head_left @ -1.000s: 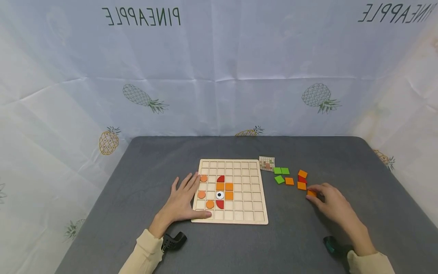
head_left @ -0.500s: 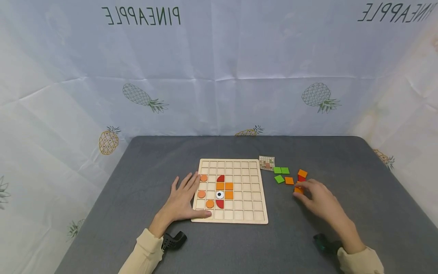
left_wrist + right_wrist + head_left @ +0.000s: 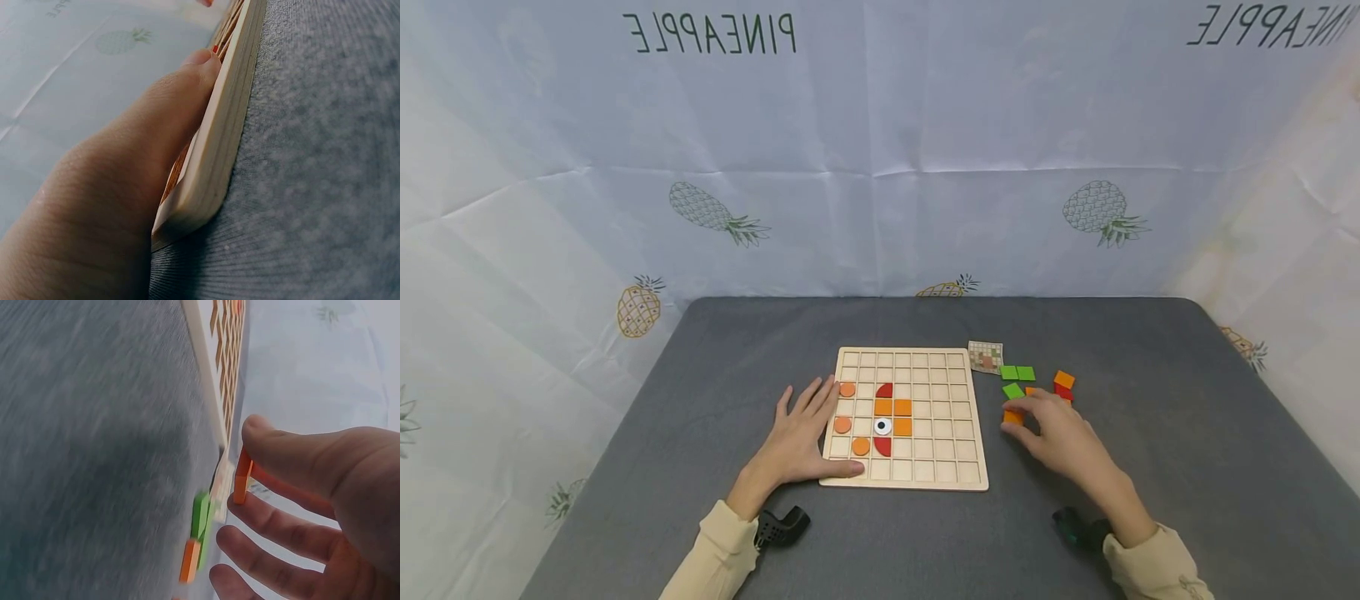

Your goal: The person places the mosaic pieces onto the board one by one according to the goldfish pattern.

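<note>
My right hand pinches an orange square tile between thumb and fingers, held above the table to the right of the board. The left hand lies spread over the left edge of the wooden grid board, its thumb along the near rim. In the board's cells lie orange round pieces, red quarter-round pieces, orange squares and a white disc with a black dot.
Right of the board are green square tiles, an orange tile and a red tile, with others partly behind the right hand. A small printed pattern card touches the board's far right corner. A pineapple-print cloth hangs behind the table.
The right hand has moved left from the tile group toward the board, carrying the orange square tile. The left hand has stayed on the board.
</note>
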`<state>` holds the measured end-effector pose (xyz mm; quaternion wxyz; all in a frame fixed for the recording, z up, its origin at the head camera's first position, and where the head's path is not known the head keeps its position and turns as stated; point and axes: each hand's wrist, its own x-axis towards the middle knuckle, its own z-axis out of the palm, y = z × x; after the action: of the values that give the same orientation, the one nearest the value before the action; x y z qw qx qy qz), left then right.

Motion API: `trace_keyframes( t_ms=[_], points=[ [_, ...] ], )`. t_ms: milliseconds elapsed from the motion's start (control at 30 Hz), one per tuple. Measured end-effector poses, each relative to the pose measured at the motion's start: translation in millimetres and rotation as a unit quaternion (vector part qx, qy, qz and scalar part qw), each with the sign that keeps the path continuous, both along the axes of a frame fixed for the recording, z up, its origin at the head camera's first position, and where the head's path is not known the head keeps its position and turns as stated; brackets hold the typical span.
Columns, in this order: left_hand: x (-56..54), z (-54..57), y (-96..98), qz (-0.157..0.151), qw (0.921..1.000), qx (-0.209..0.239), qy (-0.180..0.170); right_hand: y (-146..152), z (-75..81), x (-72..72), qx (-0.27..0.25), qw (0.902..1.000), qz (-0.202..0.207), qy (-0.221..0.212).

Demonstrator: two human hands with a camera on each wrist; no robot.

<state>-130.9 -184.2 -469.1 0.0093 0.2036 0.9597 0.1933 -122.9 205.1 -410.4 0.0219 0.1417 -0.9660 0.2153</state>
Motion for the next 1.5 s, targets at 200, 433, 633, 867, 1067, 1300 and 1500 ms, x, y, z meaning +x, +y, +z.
trace_keyframes(
  t_ms=[200, 433, 633, 867, 1067, 1300, 1500],
  points=[
    [-0.3, 0.0, -0.5, -0.001, 1.0000, 0.001, 0.004, -17.9, 3.3, -1.6, -0.005, 0.9996, 0.024, 0.014],
    [-0.1, -0.2, -0.7, -0.001, 1.0000, 0.001, 0.002, -49.0, 3.8, -1.2, 0.002, 0.9990, 0.044, 0.003],
    [-0.2, -0.9, -0.7, -0.004, 1.0000, -0.001, 0.006, -77.7, -0.6, 0.6, 0.003, 0.9965, 0.083, 0.010],
    [-0.2, -0.4, -0.1, 0.000, 1.0000, -0.004, 0.005, -101.5, -1.1, 2.7, -0.015, 0.9929, 0.117, 0.020],
    [-0.2, 0.5, -0.4, -0.001, 1.0000, -0.006, 0.005, -117.4, -2.9, 3.8, -0.020, 0.9928, 0.118, 0.005],
    [-1.1, 1.1, -0.5, -0.009, 0.9999, -0.003, 0.004, -127.6, -10.3, 3.6, -0.023, 0.9919, 0.124, -0.014],
    [-1.8, -1.3, -1.6, -0.009, 0.9997, -0.017, 0.014, -130.1, -15.9, 3.4, -0.015, 0.9915, 0.129, -0.006]
  ],
)
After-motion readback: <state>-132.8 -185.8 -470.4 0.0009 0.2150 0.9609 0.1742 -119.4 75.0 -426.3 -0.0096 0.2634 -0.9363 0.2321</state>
